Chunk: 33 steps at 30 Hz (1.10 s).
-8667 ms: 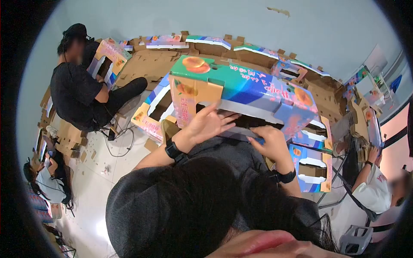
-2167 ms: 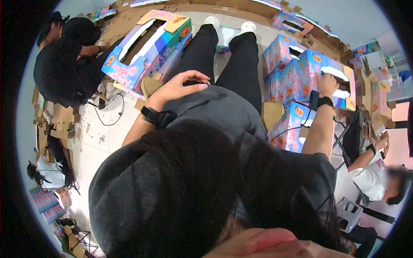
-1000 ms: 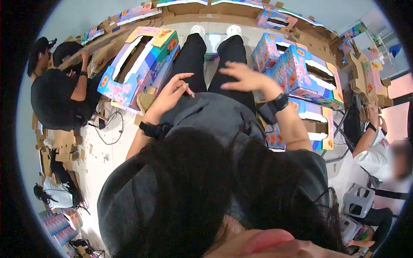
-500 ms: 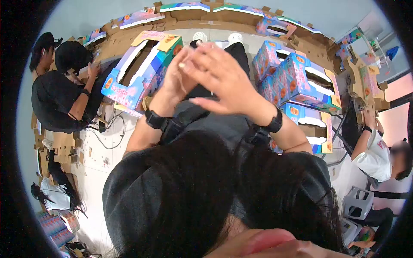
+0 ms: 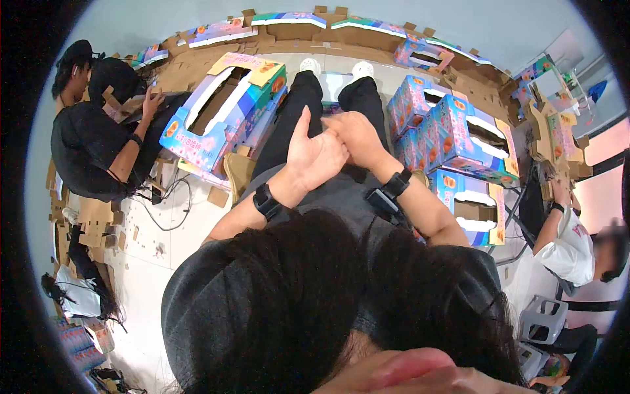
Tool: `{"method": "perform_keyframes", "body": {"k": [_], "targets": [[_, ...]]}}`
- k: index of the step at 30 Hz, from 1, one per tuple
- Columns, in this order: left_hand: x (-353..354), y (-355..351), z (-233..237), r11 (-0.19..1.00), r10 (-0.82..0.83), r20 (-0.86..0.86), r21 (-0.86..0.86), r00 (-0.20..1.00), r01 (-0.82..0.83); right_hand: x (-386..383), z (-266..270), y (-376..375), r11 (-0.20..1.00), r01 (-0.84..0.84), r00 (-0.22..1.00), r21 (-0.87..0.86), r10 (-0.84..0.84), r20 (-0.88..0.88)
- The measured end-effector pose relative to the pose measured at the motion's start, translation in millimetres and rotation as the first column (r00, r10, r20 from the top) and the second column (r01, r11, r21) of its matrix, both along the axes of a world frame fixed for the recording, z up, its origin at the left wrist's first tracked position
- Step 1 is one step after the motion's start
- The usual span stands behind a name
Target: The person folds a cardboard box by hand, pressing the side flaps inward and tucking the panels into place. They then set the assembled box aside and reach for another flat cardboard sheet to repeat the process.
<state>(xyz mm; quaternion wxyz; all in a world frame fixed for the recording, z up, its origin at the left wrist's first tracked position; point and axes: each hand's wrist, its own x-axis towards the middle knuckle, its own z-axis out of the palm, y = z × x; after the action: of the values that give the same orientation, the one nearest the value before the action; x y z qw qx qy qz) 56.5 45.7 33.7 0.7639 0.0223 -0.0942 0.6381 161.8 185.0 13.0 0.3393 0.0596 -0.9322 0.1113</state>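
My left hand (image 5: 315, 157) is held out over my lap, palm showing and thumb stretched up. It looks open, and its fingertips meet my right hand (image 5: 357, 139). The right hand is curled, its fingers closed around the tips of the left fingers. No object shows in either hand. Beside my left leg stands a colourful printed carton (image 5: 252, 115) with a long cut-out in its top. To the right are more printed cartons: a large one (image 5: 453, 134), one behind it (image 5: 412, 98) and one lower down (image 5: 446, 190).
Flattened brown cardboard (image 5: 289, 44) and cartons line the wall. A co-worker in black (image 5: 88, 154) sits at left; another in white (image 5: 567, 240) is at right. A cable (image 5: 164, 226) lies on the floor. A grey stool (image 5: 543, 320) stands at lower right.
My hands were raised and blurred, with the right hand's fingers spread across the left. Now they are lower, nearer my lap, and the right hand has closed around the left fingertips.
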Motion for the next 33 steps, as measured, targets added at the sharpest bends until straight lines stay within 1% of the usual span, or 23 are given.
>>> {"method": "perform_keyframes", "body": {"k": [1,4,5,6,8,9,12,14,16,19,20,22,23,24,25,26,27,28,29,32,33], "targets": [[7.7,-2.4,14.9,0.985,0.069,-0.133,-0.149,0.989,-0.089,2.4,-4.4,6.8,0.999,0.043,0.999,0.023,-0.043,-0.006],[9.0,-9.5,21.5,0.989,0.059,-0.248,-0.117,0.967,-0.091,14.7,-22.4,18.5,0.961,0.256,0.966,-0.105,-0.251,0.060],[7.8,-8.1,22.8,0.968,0.097,-0.338,-0.187,0.936,-0.168,21.8,-27.9,21.0,0.936,0.307,0.950,-0.171,-0.291,0.110],[8.6,-8.5,24.8,0.955,0.152,-0.471,-0.157,0.869,-0.252,26.6,-42.4,27.0,0.900,0.388,0.916,-0.200,-0.352,0.195],[7.5,-11.1,28.9,0.910,0.250,-0.703,-0.064,0.666,-0.409,31.9,-74.2,40.6,0.810,0.536,0.822,-0.236,-0.438,0.363],[-2.8,-12.8,24.4,0.927,0.248,-0.741,-0.006,0.624,-0.376,32.3,-76.0,49.5,0.816,0.552,0.756,-0.171,-0.403,0.516],[-27.8,-22.3,29.2,0.863,0.321,-0.778,0.006,0.540,-0.505,38.3,-78.1,47.6,0.799,0.578,0.703,-0.166,-0.384,0.599],[-45.4,-37.8,37.5,0.807,0.405,-0.824,0.119,0.396,-0.578,40.3,-71.3,42.6,0.792,0.586,0.694,-0.172,-0.381,0.610],[-71.8,-57.1,43.4,0.797,0.415,-0.871,0.208,0.264,-0.568,41.4,-72.6,43.8,0.795,0.580,0.700,-0.179,-0.373,0.610],[-115.3,-94.5,50.9,0.775,0.260,-0.963,0.249,-0.067,-0.580,40.6,-75.2,45.7,0.793,0.584,0.695,-0.174,-0.378,0.611],[-135.4,-105.1,46.2,0.756,0.230,-0.967,0.248,-0.109,-0.605,40.7,-75.3,45.9,0.791,0.584,0.697,-0.182,-0.374,0.612],[-150.6,-124.2,55.3,0.664,0.069,-0.942,0.290,-0.329,-0.689,41.7,-76.0,46.4,0.787,0.584,0.700,-0.200,-0.364,0.614],[-163.3,-129.7,50.8,0.636,-0.081,-0.888,0.303,-0.452,-0.710,41.9,-77.2,47.1,0.786,0.584,0.703,-0.202,-0.367,0.609],[-180.3,-130.9,38.7,0.607,-0.232,-0.803,0.322,-0.550,-0.726,41.6,-77.9,46.8,0.787,0.582,0.707,-0.203,-0.368,0.604],[-196.5,-129.9,25.6,0.580,-0.378,-0.688,0.346,-0.620,-0.737,41.3,-78.2,46.8,0.788,0.581,0.711,-0.203,-0.369,0.598],[-209.6,-127.3,15.6,0.659,-0.512,-0.433,0.355,-0.742,-0.663,41.2,-78.4,46.7,0.790,0.579,0.715,-0.203,-0.371,0.593],[-222.5,-123.1,4.8,0.737,-0.583,-0.135,0.329,-0.801,-0.591,41.8,-78.5,46.6,0.788,0.582,0.712,-0.203,-0.373,0.595],[-240.4,-118.7,-11.6,0.804,-0.583,0.177,0.272,-0.793,-0.529,41.9,-78.4,46.6,0.787,0.583,0.711,-0.202,-0.374,0.596],[-272.0,-115.5,-52.4,0.829,-0.458,0.108,0.412,-0.883,-0.379,41.0,-77.7,46.8,0.785,0.585,0.710,-0.201,-0.376,0.595],[-260.7,-101.8,-71.1,0.846,-0.507,0.153,0.278,-0.848,-0.455,41.6,-77.4,45.5,0.786,0.581,0.721,-0.211,-0.378,0.581],[-264.9,-95.3,-71.4,0.822,-0.549,-0.020,0.170,-0.836,-0.544,41.8,-77.8,45.2,0.786,0.579,0.726,-0.218,-0.374,0.577]]}}
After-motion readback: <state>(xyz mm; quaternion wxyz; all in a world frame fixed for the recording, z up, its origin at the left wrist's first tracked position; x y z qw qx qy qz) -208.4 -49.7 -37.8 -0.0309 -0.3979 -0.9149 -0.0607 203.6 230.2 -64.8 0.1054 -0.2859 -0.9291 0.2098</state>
